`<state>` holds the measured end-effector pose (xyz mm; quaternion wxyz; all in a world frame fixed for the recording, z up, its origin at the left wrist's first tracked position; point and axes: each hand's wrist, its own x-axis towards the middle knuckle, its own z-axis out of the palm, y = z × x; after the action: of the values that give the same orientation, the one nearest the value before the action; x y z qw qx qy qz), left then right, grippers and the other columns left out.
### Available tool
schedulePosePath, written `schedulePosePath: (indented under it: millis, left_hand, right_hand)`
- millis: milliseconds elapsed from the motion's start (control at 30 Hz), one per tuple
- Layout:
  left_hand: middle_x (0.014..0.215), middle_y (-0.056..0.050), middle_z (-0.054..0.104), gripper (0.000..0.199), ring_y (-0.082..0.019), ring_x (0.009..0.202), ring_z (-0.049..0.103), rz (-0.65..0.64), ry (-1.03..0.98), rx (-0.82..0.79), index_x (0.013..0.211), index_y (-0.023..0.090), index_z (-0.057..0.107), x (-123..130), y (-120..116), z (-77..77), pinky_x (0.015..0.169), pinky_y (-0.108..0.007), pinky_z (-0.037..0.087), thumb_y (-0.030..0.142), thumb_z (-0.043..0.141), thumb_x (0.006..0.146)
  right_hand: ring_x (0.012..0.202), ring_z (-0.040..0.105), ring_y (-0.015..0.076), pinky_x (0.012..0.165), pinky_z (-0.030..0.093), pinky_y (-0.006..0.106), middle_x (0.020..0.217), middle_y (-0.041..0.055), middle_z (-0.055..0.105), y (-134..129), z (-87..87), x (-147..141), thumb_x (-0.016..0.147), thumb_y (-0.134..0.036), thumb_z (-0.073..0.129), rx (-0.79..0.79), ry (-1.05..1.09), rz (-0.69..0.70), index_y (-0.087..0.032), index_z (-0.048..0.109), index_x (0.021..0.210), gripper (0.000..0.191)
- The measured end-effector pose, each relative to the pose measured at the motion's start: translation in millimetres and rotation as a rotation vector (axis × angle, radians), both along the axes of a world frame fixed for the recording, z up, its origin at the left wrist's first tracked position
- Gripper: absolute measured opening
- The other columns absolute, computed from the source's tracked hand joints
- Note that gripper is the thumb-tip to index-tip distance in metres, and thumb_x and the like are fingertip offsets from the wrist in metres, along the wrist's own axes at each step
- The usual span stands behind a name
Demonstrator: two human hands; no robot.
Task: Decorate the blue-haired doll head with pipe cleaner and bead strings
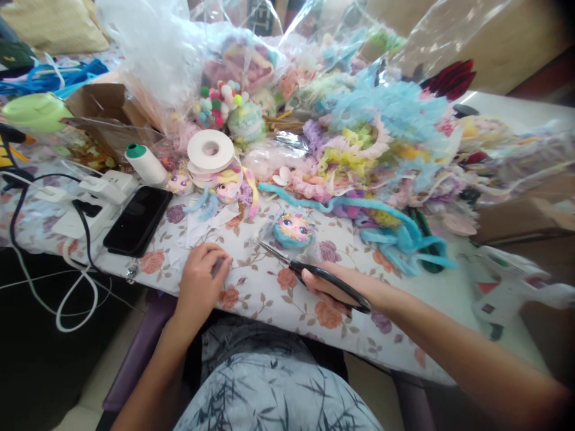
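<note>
A pair of scissors (330,281) with black handles lies in my right hand (335,290), closed around the handles. Its metal blades point up and left, close together, near a small doll-face ornament (293,230) with blue trim. Clear plastic seems to surround the ornament. My left hand (204,276) rests at the table's near edge, fingers loosely curled and the thumb apart. I see nothing in it. White paper scraps (204,224) lie just beyond that hand.
A black phone (138,220) and a white power strip (83,216) with cables are on the left. Behind stand a ribbon spool (197,152) and a thread cone (146,164). Fluffy blue strips (395,236) and piled trimmings lie farther back. A glue gun (507,281) is at right.
</note>
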<state>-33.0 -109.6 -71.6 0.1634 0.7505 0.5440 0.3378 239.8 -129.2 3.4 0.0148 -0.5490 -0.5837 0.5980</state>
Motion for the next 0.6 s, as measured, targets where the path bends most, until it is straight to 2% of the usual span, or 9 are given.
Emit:
schedulePosePath:
  millis: [100, 200, 300, 367, 433, 533, 600]
  left_hand:
    - [0.088, -0.006, 0.064, 0.012, -0.024, 0.090, 0.059, 0.090, 0.046, 0.085, 0.083, 0.020, 0.065, -6.0, 14.0, 4.8, 0.086, -0.037, 0.047, 0.025, 0.056, 0.089]
    - [0.088, -0.006, 0.064, 0.014, -0.024, 0.090, 0.059, 0.028, 0.096, 0.103, 0.085, 0.020, 0.068, 1.9, 33.8, 6.2, 0.086, -0.037, 0.047, 0.024, 0.055, 0.089]
    - [0.090, -0.008, 0.065, 0.018, -0.026, 0.093, 0.060, -0.041, 0.175, 0.036, 0.091, 0.019, 0.070, 9.6, 47.0, 7.0, 0.087, -0.039, 0.047, 0.020, 0.052, 0.088]
    - [0.096, -0.009, 0.068, 0.022, -0.027, 0.096, 0.060, -0.045, 0.191, 0.009, 0.101, 0.018, 0.069, 9.4, 47.7, 9.5, 0.089, -0.039, 0.047, 0.018, 0.051, 0.088]
    - [0.098, -0.010, 0.069, 0.026, -0.028, 0.096, 0.061, 0.008, 0.196, 0.040, 0.108, 0.017, 0.068, 6.8, 42.7, 13.0, 0.088, -0.040, 0.047, 0.018, 0.051, 0.089]
    - [0.090, -0.010, 0.070, 0.022, -0.029, 0.089, 0.061, 0.110, 0.242, 0.137, 0.099, 0.014, 0.069, 7.0, 31.1, 15.6, 0.083, -0.040, 0.047, 0.019, 0.050, 0.090]
    - [0.089, -0.011, 0.070, 0.020, -0.028, 0.088, 0.061, 0.106, 0.269, 0.171, 0.093, 0.014, 0.070, 11.5, 25.7, 13.2, 0.082, -0.040, 0.048, 0.017, 0.050, 0.090]
  right_hand:
    - [0.038, 0.040, 0.0070, 0.036, 0.032, 0.019, 0.046, -0.0048, 0.043, -6.5, 2.8, 4.0, 0.078, -0.084, 0.038, -0.041, -0.034, 0.013, -0.019, 0.046, 0.074, 0.066]
    - [0.040, 0.046, 0.0077, 0.037, 0.036, 0.018, 0.055, -0.0013, 0.052, -12.8, 0.2, 8.0, 0.080, -0.081, 0.041, -0.132, -0.014, 0.005, -0.018, 0.051, 0.080, 0.064]
    - [0.041, 0.048, 0.0069, 0.037, 0.037, 0.018, 0.061, 0.0015, 0.057, -18.2, -5.7, 11.2, 0.083, -0.079, 0.038, -0.158, 0.032, -0.005, -0.017, 0.052, 0.077, 0.064]
    - [0.040, 0.047, 0.0060, 0.036, 0.037, 0.017, 0.062, 0.0007, 0.056, -20.6, -9.2, 12.4, 0.083, -0.080, 0.037, -0.144, 0.039, -0.015, -0.017, 0.051, 0.074, 0.065]
    - [0.040, 0.047, 0.0055, 0.036, 0.037, 0.016, 0.061, -0.0003, 0.055, -21.4, -11.1, 12.2, 0.082, -0.081, 0.036, -0.151, 0.052, -0.010, -0.017, 0.050, 0.071, 0.067]
    - [0.039, 0.047, 0.0054, 0.036, 0.039, 0.017, 0.059, -0.0015, 0.053, -19.2, -10.3, 8.6, 0.077, -0.086, 0.035, -0.190, 0.093, -0.015, -0.017, 0.048, 0.070, 0.070]
    - [0.038, 0.046, 0.0057, 0.036, 0.040, 0.018, 0.055, -0.0030, 0.052, -16.4, -8.0, 4.5, 0.072, -0.089, 0.035, -0.220, 0.116, -0.044, -0.018, 0.047, 0.073, 0.072]
